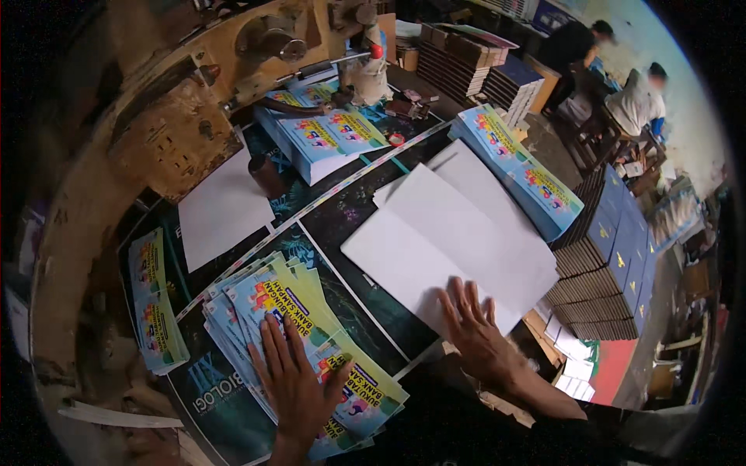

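Observation:
My left hand (291,384) lies flat, fingers stretched, on a fanned pile of colourful printed booklet covers (268,291) in blue and green. My right hand (478,334) rests with spread fingers on the lower edge of an opened white paper booklet (435,233). More white sheets (497,210) lie under and beside that booklet. Both hands press on paper and grip nothing. Beneath everything is a dark printed sheet (365,303) covering the table.
A machine (179,140) stands at the back left, by a thick cover stack (311,147) and a dark cylinder (266,175). Another cover stack (517,171) sits right of the white paper. Dark blue books (602,256) rise at the right. Two people (637,101) work at the back right.

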`<action>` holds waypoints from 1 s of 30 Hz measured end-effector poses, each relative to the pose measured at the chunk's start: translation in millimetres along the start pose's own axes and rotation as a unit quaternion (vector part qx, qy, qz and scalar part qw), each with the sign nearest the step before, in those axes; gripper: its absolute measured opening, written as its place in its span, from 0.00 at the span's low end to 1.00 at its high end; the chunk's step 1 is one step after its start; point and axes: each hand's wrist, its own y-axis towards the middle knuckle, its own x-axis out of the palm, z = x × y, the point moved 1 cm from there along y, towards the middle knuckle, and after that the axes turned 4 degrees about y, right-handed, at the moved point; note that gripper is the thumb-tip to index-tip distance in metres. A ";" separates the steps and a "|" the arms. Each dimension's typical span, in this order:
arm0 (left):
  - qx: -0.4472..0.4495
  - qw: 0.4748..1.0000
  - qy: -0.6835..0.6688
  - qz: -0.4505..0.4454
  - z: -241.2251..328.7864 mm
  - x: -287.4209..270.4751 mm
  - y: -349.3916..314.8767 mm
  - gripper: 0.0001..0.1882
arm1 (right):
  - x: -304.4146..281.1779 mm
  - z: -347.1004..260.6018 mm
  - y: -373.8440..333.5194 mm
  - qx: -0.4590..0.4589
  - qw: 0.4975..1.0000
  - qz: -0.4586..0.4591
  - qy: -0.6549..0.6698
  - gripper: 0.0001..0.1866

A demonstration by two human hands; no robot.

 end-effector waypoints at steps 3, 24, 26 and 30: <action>0.018 1.000 -0.024 0.002 1.3 2.5 -4.2 0.50 | -45.6 -8.7 -7.8 0.005 0.997 -0.057 0.058 0.46; 0.046 0.998 -0.031 0.038 -27.9 7.8 26.0 0.38 | 58.3 -111.5 8.2 -0.267 0.949 -0.053 0.156 0.49; 0.050 0.994 -0.030 0.090 -51.0 22.7 47.9 0.36 | 63.2 -112.6 4.5 -0.278 0.954 -0.058 0.093 0.47; 0.002 0.992 -0.010 0.126 -97.4 41.8 88.1 0.35 | 81.9 -112.9 3.0 -0.298 0.941 -0.005 0.158 0.40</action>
